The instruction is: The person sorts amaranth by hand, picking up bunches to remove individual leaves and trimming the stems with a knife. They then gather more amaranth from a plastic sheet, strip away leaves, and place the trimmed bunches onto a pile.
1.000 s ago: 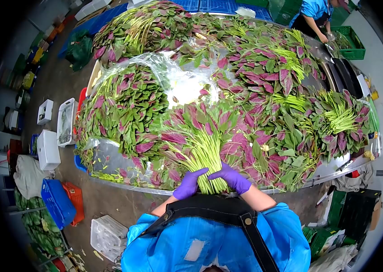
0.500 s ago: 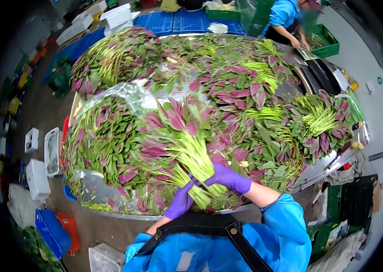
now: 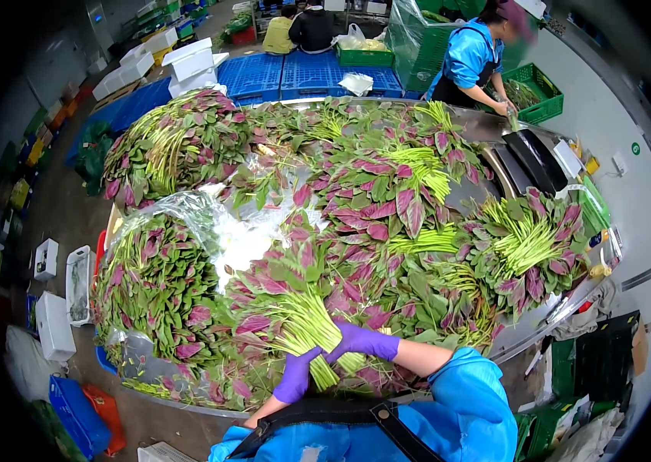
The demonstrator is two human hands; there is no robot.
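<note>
A bunch of amaranth point(image 3: 302, 317), with pale green stems and green-and-purple leaves, is held over the near side of the table. Its leaves point away from me and its cut stem ends toward me. My left hand point(image 3: 296, 376), in a purple glove, closes on the stems from the left. From the right, my right hand point(image 3: 358, 341), also gloved in purple, is wrapped round the same stems; some of its fingers are hidden. Loose leaves and stems lie beneath and around both hands.
Amaranth heaps lie at left point(image 3: 160, 285), back left point(image 3: 175, 146) and right point(image 3: 522, 239). Clear plastic film point(image 3: 194, 212) covers part of the table. A co-worker point(image 3: 468, 65) stands at the far right corner, near a green crate point(image 3: 545, 112). White boxes point(image 3: 54, 327) stand on the floor.
Two separate clusters of stems in my hands are now together as one bunch. My hands have drawn closer to each other. The view has tilted up, showing more of the background.
</note>
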